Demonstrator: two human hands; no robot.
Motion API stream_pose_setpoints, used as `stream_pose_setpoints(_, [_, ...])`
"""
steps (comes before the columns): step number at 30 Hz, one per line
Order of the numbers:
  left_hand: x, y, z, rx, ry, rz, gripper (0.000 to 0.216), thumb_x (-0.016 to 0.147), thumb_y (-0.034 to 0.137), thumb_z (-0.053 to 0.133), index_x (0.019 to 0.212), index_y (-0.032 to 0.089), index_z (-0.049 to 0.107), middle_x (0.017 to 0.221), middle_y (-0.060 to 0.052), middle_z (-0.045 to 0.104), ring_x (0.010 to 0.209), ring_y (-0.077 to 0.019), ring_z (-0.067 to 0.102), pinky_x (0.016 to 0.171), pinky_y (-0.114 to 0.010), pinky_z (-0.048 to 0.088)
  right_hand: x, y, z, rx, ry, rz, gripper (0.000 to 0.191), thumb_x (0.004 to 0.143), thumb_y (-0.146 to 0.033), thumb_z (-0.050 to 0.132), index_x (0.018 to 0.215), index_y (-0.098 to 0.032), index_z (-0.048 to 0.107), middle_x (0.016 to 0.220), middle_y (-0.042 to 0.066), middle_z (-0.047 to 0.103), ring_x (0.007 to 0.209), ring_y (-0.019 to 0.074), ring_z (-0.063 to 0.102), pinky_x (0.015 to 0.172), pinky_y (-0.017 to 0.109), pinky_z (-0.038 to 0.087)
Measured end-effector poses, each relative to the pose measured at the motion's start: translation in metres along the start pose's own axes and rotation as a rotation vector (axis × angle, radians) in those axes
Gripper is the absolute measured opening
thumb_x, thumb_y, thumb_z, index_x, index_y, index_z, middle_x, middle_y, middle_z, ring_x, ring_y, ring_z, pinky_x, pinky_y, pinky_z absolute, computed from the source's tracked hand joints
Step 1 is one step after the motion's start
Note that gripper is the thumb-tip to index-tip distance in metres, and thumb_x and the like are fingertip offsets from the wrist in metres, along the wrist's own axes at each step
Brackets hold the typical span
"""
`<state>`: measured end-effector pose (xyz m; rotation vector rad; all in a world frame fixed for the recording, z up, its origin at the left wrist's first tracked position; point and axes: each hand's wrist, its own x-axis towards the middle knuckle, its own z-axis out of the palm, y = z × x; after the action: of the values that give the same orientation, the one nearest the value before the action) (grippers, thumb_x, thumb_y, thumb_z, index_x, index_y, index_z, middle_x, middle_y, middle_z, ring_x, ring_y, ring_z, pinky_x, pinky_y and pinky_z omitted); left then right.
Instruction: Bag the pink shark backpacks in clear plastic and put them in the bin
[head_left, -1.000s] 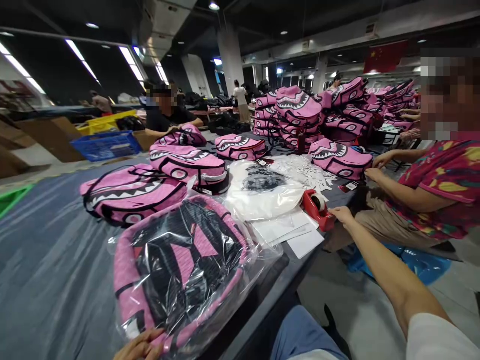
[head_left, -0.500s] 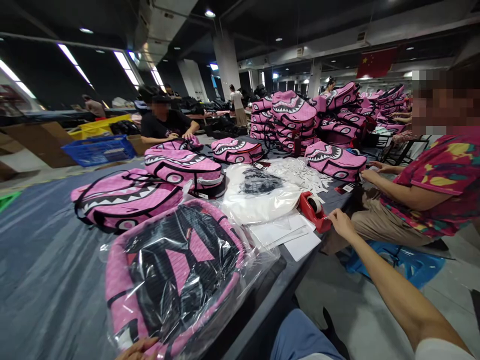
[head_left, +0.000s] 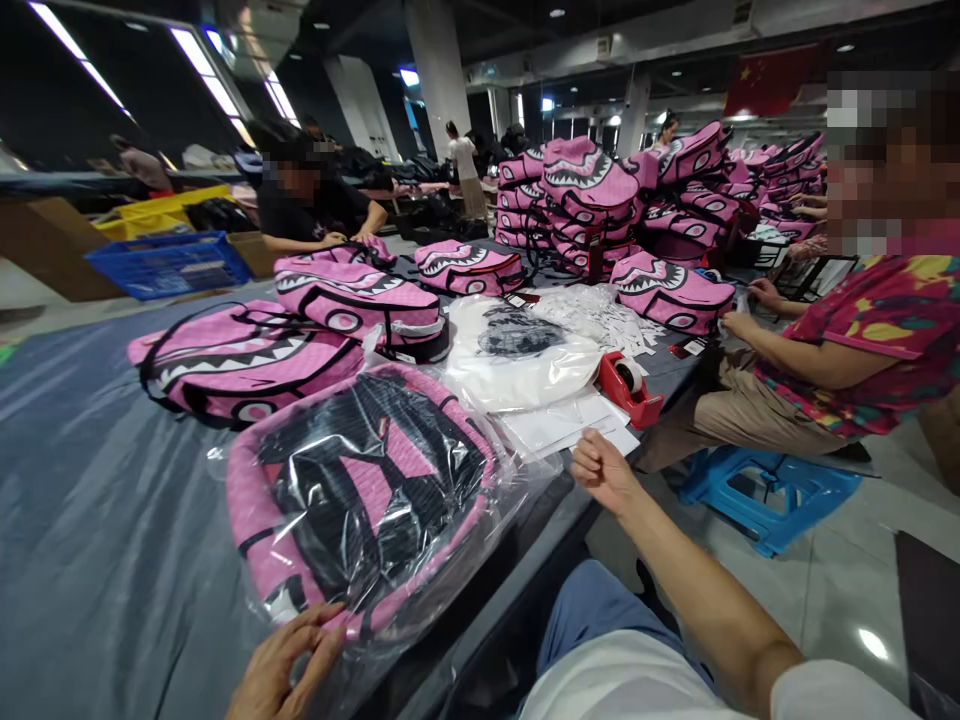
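While lying flat in clear plastic, sits left of and nearer than the red tape dispenser [head_left: 628, 388]: bagged backpack [head_left: 367, 490]. Nearer-left of the dispenser, left hand [head_left: 289, 665]: open, fingers spread on the backpack's near corner, gripping nothing. Just nearer than the dispenser, right hand [head_left: 604, 470]: fisted, contents indiscernible.

Bare table [head_left: 90, 520] lies open at lower left. The bagged backpack [head_left: 367, 490] blocks the centre; tape dispenser [head_left: 628, 388] and paper sheets [head_left: 555, 425] crowd right of centre.
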<state>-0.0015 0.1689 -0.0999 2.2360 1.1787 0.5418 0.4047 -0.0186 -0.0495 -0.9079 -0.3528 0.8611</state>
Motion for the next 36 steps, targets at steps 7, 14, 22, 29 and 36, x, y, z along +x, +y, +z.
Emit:
stream_pose_setpoints(7, [-0.004,0.014,-0.004,-0.071,-0.024,-0.003,0.07,0.071,0.091,0.047,0.065,0.024,0.069,0.108,-0.013,0.076,0.109,-0.0366,0.066,0.105,-0.057,0.048,-0.021,0.038,0.128,-0.539,-1.192,0.088,0.041,0.086,-0.055,0.076,0.084,-0.02,0.052,0.066,-0.008,0.049,0.058,0.0086,0.042,0.056,0.021,0.034])
stream_pose_setpoints(14, [-0.01,0.038,-0.004,-0.14,0.015,0.015,0.031,0.091,0.047,0.052,0.077,0.022,0.067,0.107,-0.01,0.074,0.108,-0.0268,0.063,0.101,-0.044,0.048,0.019,0.074,0.208,-1.221,-1.671,-0.183,0.016,0.094,-0.031,0.064,0.086,-0.019,0.057,0.071,-0.006,0.052,0.063,0.0105,0.045,0.06,0.024,0.028])
stream_pose_setpoints(22, [-0.009,0.031,-0.001,-0.149,0.016,-0.002,0.022,0.093,0.033,0.056,0.076,0.022,0.064,0.11,-0.006,0.071,0.107,-0.0234,0.06,0.096,-0.04,0.046,0.034,0.112,0.246,-1.548,-1.897,-0.123,0.011,0.095,-0.029,0.065,0.092,-0.019,0.063,0.073,-0.003,0.06,0.065,0.0133,0.051,0.061,0.024,0.03])
stream_pose_setpoints(29, [-0.013,0.032,0.001,-0.197,0.043,0.01,0.024,0.095,0.035,0.052,0.075,0.023,0.059,0.111,-0.007,0.07,0.108,-0.0238,0.059,0.099,-0.041,0.043,0.054,0.131,0.252,-2.059,-1.643,-0.24,0.033,0.085,-0.048,0.08,0.097,-0.021,0.067,0.088,0.005,0.072,0.082,0.0237,0.067,0.062,0.025,0.035])
stream_pose_setpoints(36, [-0.014,0.031,0.003,-0.221,0.069,0.004,0.025,0.094,0.037,0.053,0.073,0.023,0.058,0.11,-0.007,0.071,0.109,-0.0233,0.06,0.101,-0.041,0.044,0.032,0.104,0.214,-1.963,-1.338,-0.647,0.03,0.099,-0.021,0.058,0.129,-0.019,0.063,0.121,0.016,0.067,0.11,0.0261,0.064,0.084,0.032,0.047])
